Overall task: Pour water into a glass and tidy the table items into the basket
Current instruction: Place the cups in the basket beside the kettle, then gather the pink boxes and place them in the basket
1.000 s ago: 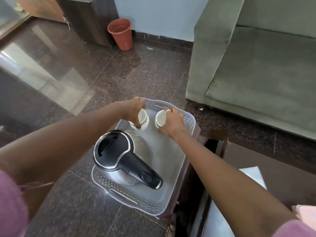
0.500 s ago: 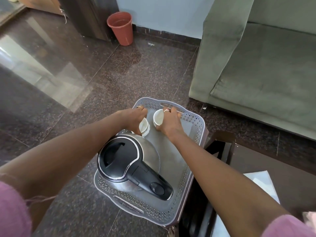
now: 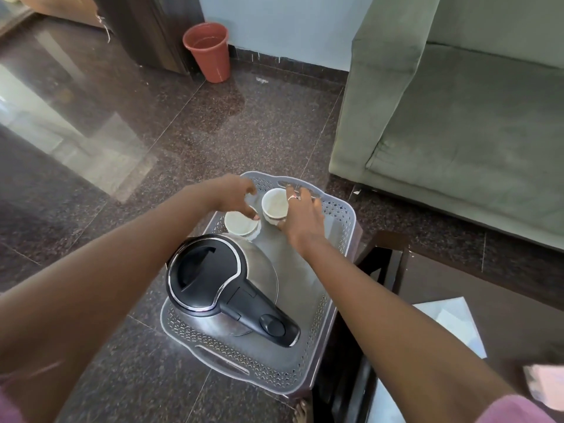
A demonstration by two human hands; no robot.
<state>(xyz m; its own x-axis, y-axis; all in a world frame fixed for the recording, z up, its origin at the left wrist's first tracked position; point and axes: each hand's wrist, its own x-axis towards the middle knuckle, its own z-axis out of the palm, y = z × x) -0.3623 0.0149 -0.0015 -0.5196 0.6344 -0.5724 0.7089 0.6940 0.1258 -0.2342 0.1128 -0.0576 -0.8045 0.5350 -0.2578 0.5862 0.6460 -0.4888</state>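
Observation:
A grey perforated basket [image 3: 341,221] stands in the middle of the view. A steel kettle [image 3: 219,276] with a black lid and handle fills its near half. Two white cups stand upright at its far end. My left hand [image 3: 232,193] hovers over the left cup [image 3: 239,225], fingers spread, with the thumb tip at its rim. My right hand [image 3: 303,215] wraps the right cup [image 3: 274,203] from the right side, with a finger at the rim and the thumb low on its wall.
A green sofa [image 3: 457,132] stands at the right. A terracotta bin [image 3: 209,50] sits by the back wall. A dark table [image 3: 488,285] with white paper [image 3: 454,325] lies at the right of the basket. The floor is polished dark stone.
Both cups were tilted in my hands; now they stand mouth up on the basket floor. My left hand has opened and lifted off its cup. The view has shifted slightly.

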